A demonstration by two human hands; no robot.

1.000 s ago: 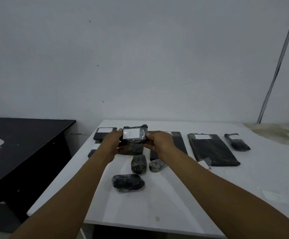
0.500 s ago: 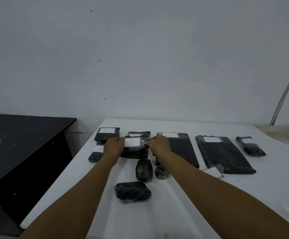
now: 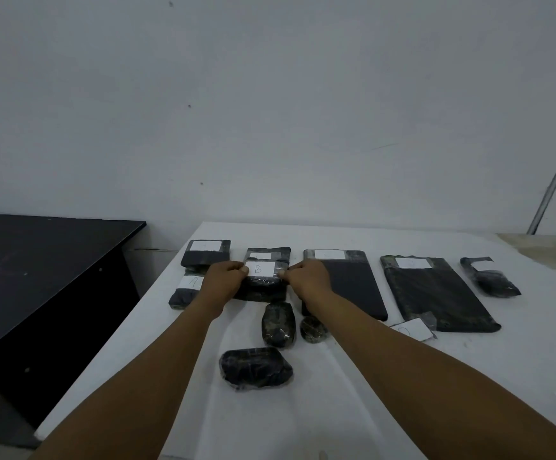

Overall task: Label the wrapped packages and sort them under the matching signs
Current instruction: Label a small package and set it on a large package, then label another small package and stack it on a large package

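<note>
Your left hand [image 3: 225,280] and right hand [image 3: 306,279] each pinch one end of the B-labelled package [image 3: 261,277], which sits on the white table [image 3: 336,410] directly in front of the second dark sign package [image 3: 267,254] in the back row.

Risks, as judged:
- The B-labelled package overlaps the sign package behind it. A careless release could leave it half on top and hide that sign's label.
- The A-labelled package [image 3: 187,288] lies just left of your left hand. A sideways withdrawal could knock it out of its column.
- Three unlabelled wrapped bundles lie nearer you, the closest being the oval bundle [image 3: 278,323]. Your forearms pass over them and could drag them.
</note>
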